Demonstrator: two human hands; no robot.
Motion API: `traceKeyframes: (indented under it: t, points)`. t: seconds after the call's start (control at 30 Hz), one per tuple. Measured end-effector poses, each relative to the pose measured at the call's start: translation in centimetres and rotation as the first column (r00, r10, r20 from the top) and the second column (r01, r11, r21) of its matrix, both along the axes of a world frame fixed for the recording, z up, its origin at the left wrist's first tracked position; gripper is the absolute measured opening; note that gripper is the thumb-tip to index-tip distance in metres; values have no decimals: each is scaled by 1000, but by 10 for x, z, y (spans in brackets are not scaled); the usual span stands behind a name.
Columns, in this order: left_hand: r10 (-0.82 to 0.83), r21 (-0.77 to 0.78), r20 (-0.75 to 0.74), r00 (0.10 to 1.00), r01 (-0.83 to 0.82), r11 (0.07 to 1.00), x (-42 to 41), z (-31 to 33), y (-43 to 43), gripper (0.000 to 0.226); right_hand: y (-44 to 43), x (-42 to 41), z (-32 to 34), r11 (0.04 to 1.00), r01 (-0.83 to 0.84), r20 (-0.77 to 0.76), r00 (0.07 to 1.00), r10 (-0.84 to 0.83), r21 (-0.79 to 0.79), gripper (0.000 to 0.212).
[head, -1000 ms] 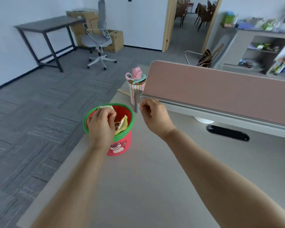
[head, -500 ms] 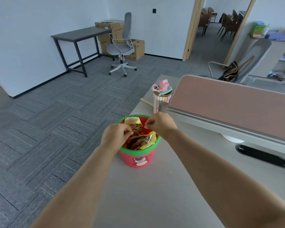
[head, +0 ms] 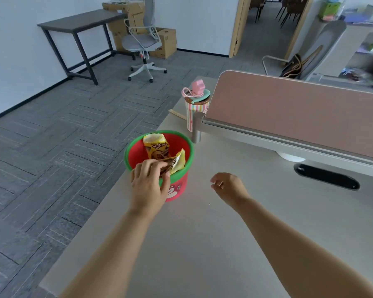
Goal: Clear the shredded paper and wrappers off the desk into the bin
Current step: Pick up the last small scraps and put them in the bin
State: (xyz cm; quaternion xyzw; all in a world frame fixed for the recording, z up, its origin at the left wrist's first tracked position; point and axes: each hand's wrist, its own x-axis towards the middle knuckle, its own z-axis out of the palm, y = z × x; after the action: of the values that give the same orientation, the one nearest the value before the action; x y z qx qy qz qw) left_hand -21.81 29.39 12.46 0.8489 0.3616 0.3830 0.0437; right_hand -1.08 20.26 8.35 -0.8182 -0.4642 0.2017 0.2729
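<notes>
In the upper left of the frame a dark table (head: pixel 80 20) stands by the wall, with an office chair (head: pixel 142 39) and cardboard boxes (head: pixel 164 43) just right of it. At centre left, the red bin (head: pixel 127 157) with a green rim sits on the surface (head: pixel 202 244) near its left edge. A yellow wrapper (head: pixel 155 145) stands upright inside it. The left hand (head: pixel 149 186) reaches over the near rim, its fingers (head: pixel 154 168) pinching a second wrapper (head: pixel 178 161) that lies inside the bin. Right of the bin the right hand (head: pixel 229 187) hangs over the surface, fingers loosely curled and holding nothing. Above, a striped cup (head: pixel 194 108) stands beside the pink partition (head: pixel 289 112), and a dark cable slot (head: pixel 326 176) lies at the right.
</notes>
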Motion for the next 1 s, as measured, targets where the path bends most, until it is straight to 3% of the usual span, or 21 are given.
traceKeyframes:
  t: [0.1,0.33,0.63,0.83,0.93,1.0]
  points:
    - [46,6,-41,998,-46,999,-1,-20,-7,25,-21,-1,-36,987,-26,-36,999,20,-160,18]
    - [42,-4,-95,995,-42,999,0,-33,-9,27,-28,-9,-68,987,-7,-15,1000,5,-158,21]
    - [36,21,-74,997,-35,999,0,-38,-5,29,-9,-2,-76,981,-45,7,999,47,-190,9]
    - [-93,244,79,993,71,967,-2,-44,-30,20,-1,-1,-77,960,-143,114,978,174,-241,17]
    - [-299,55,-59,952,302,952,9,-72,-42,13,-1,-5,-82,956,-160,190,959,210,-248,17]
    - [-339,-173,-153,928,312,934,25,-96,-40,10,-4,-6,-86,950,-166,211,951,225,-264,19]
